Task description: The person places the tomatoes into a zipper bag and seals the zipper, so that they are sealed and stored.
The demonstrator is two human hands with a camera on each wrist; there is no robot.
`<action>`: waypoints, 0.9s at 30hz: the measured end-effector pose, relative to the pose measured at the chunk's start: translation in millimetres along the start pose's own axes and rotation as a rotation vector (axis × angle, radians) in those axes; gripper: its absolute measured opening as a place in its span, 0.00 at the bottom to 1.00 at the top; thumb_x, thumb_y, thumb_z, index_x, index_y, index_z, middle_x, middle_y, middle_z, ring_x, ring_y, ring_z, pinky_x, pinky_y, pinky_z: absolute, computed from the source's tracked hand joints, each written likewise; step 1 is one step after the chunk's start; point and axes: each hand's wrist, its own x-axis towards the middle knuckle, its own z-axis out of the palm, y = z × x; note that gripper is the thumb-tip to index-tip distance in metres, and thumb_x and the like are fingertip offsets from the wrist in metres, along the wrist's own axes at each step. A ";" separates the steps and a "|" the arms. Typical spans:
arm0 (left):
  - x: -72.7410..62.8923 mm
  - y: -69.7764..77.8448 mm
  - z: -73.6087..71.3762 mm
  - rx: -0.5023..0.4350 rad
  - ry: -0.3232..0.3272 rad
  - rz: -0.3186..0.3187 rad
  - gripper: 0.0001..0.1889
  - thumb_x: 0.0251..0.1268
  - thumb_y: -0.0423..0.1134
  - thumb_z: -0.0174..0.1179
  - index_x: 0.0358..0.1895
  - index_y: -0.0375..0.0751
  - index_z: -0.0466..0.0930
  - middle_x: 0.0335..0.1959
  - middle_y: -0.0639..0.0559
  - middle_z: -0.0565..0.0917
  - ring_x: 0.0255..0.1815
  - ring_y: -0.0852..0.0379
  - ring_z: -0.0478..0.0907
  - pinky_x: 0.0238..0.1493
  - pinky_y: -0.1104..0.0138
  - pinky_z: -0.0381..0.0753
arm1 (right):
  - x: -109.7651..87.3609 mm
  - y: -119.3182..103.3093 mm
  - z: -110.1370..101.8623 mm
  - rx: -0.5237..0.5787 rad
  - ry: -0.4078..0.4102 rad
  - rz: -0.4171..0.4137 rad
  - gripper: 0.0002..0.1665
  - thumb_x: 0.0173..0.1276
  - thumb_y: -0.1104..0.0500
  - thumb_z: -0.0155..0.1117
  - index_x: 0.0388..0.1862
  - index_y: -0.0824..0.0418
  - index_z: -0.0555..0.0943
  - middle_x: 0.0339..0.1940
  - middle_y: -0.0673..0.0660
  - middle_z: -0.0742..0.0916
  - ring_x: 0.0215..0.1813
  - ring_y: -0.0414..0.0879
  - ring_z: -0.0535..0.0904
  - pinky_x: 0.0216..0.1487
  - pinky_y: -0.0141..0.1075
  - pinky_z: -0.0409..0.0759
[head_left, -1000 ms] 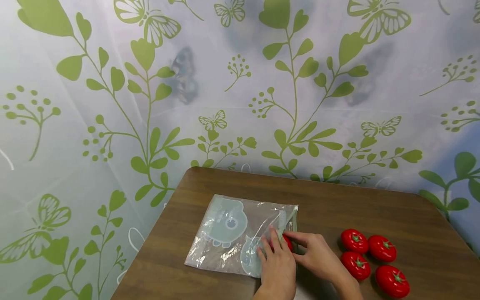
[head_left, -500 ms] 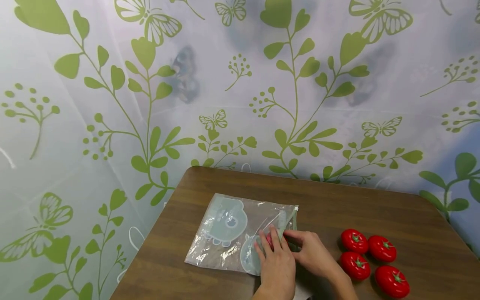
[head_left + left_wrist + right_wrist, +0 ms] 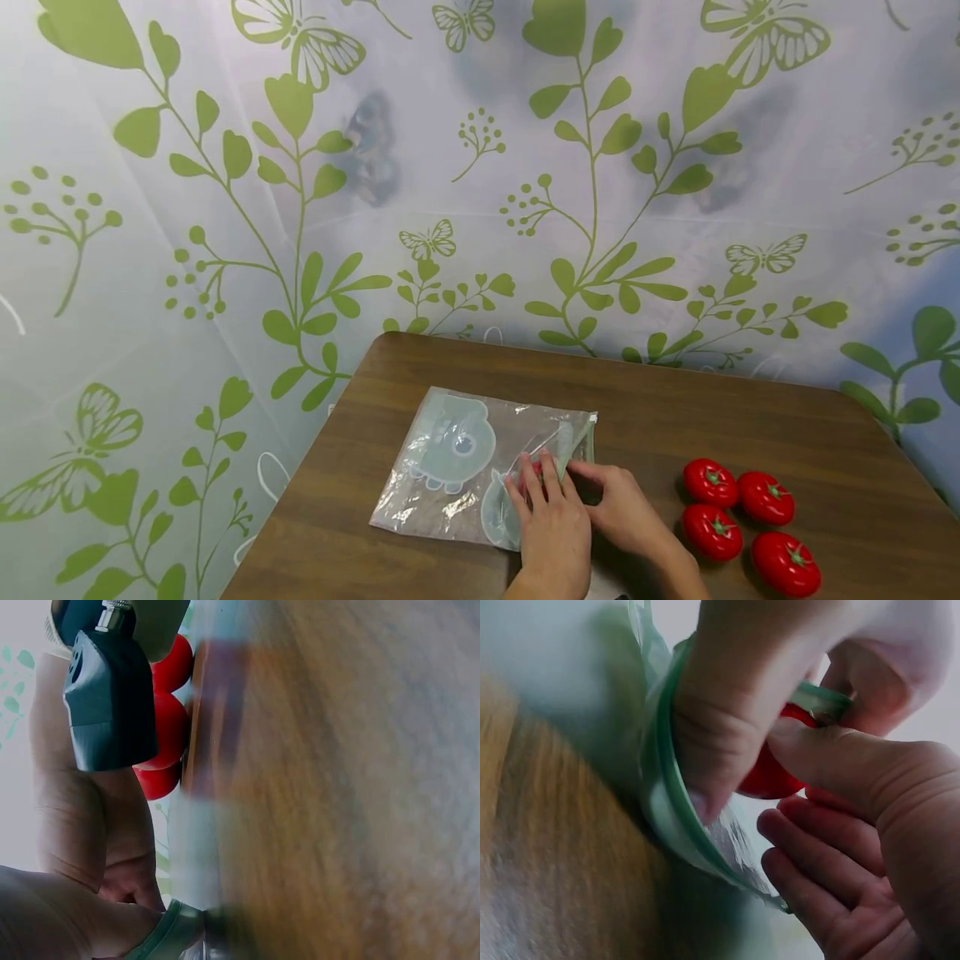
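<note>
A clear plastic zip bag (image 3: 517, 433) with pale green cartoon prints lies flat on the table, its green-edged mouth facing right. My left hand (image 3: 555, 533) holds the mouth apart, fingers lying over the top and thumb inside the edge (image 3: 660, 757). In the right wrist view, my right hand (image 3: 847, 847) grips a glossy red tomato (image 3: 769, 776) between thumb and fingers, at the mouth. Seen from the head, only a little red shows through the plastic beneath the left fingers. My right fingertips are partly hidden behind the left hand.
Several red tomatoes (image 3: 712, 532) with green stems sit close together on the brown wooden table (image 3: 675, 408), right of the right hand. Behind the table hangs a pale curtain (image 3: 450, 167) with green leaves and butterflies.
The tomato has gone left, deeper into the bag's mouth, and less of it shows. My right hand has shifted slightly left with it; the left hand stays almost in place.
</note>
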 end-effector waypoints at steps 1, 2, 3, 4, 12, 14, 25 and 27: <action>-0.1 0.0 0.2 -0.001 -0.006 0.001 0.26 0.76 0.40 0.65 0.75 0.45 0.80 0.84 0.40 0.70 0.86 0.32 0.62 0.78 0.31 0.68 | -0.3 0.5 -0.1 0.003 0.005 0.003 0.32 0.65 0.58 0.83 0.68 0.63 0.87 0.66 0.62 0.90 0.66 0.60 0.88 0.68 0.61 0.82; 0.1 -0.1 0.1 -0.002 -0.012 0.000 0.27 0.76 0.40 0.66 0.75 0.45 0.80 0.84 0.40 0.70 0.87 0.32 0.62 0.78 0.31 0.67 | -0.3 0.6 -0.1 0.008 0.008 0.005 0.32 0.65 0.58 0.83 0.68 0.63 0.87 0.67 0.62 0.90 0.67 0.60 0.88 0.68 0.61 0.82; 0.3 -0.1 0.0 -0.004 -0.017 0.000 0.27 0.75 0.41 0.67 0.75 0.45 0.80 0.84 0.40 0.70 0.87 0.32 0.62 0.78 0.31 0.67 | 0.0 0.9 -0.1 0.016 0.006 0.002 0.32 0.66 0.58 0.83 0.68 0.63 0.86 0.67 0.62 0.90 0.67 0.60 0.88 0.68 0.61 0.82; 0.5 -0.2 -0.3 -0.003 -0.019 0.000 0.27 0.75 0.41 0.66 0.76 0.45 0.80 0.84 0.40 0.70 0.87 0.32 0.62 0.78 0.31 0.67 | 0.6 1.1 0.4 0.021 0.005 -0.001 0.32 0.67 0.58 0.82 0.69 0.63 0.86 0.67 0.62 0.90 0.67 0.60 0.88 0.68 0.61 0.82; 0.5 0.3 -1.1 0.057 0.001 0.010 0.23 0.81 0.42 0.56 0.73 0.47 0.82 0.83 0.41 0.72 0.86 0.34 0.65 0.84 0.40 0.63 | 7.7 1.3 8.1 0.056 0.020 -0.027 0.28 0.64 0.61 0.83 0.63 0.58 0.90 0.61 0.56 0.93 0.63 0.51 0.90 0.68 0.54 0.85; 0.3 0.3 -0.8 0.065 0.011 0.008 0.23 0.82 0.42 0.54 0.74 0.46 0.81 0.83 0.41 0.72 0.85 0.34 0.65 0.84 0.42 0.63 | 11.2 1.3 11.7 0.064 0.039 -0.040 0.22 0.63 0.62 0.82 0.57 0.54 0.92 0.56 0.51 0.94 0.57 0.42 0.89 0.66 0.45 0.87; 0.1 0.9 1.9 0.049 0.039 -0.002 0.25 0.82 0.42 0.55 0.76 0.42 0.78 0.82 0.40 0.73 0.85 0.35 0.66 0.85 0.45 0.64 | 15.6 6.1 15.6 0.105 0.060 -0.080 0.17 0.61 0.68 0.79 0.47 0.51 0.92 0.46 0.47 0.94 0.44 0.33 0.83 0.52 0.31 0.82; 0.0 1.1 2.7 0.050 0.035 0.002 0.25 0.82 0.42 0.55 0.77 0.42 0.78 0.82 0.40 0.73 0.85 0.35 0.66 0.85 0.44 0.64 | 15.3 6.0 16.8 0.111 0.074 -0.072 0.17 0.61 0.68 0.79 0.46 0.51 0.92 0.46 0.47 0.94 0.44 0.33 0.83 0.51 0.30 0.82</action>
